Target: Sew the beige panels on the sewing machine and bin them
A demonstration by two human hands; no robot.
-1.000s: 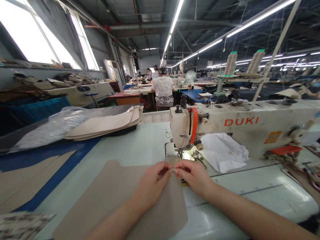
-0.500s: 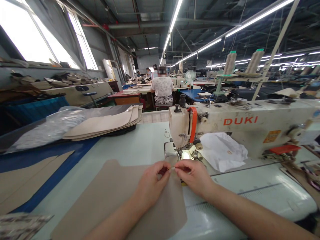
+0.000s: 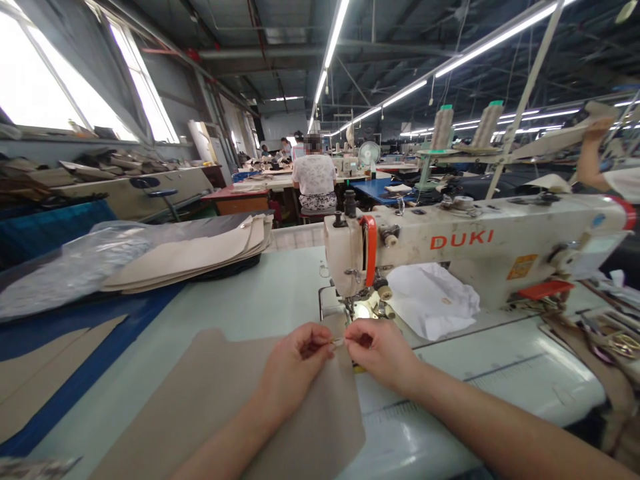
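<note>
Just in front of the needle area of a sewing machine, my left hand and my right hand are close together with fingers pinched. Between their fingertips is a small, thin, pale yellowish item, too small to make out. Both hands seem to grip it. Under my left hand and forearm a large beige fabric panel lies flat on the pale green table, its far right corner reaching the lit needle area. A crumpled white cloth sits under the machine arm.
Stacked beige panels and a clear plastic bag lie at the left, near more beige pieces on blue material. Thread cones stand behind the machine. A person sits ahead; another person's arm shows at right.
The view has shifted slightly right. My fingertips are a little farther apart, with the small item showing between them. Another person's arm holding beige material has appeared at the right edge.
</note>
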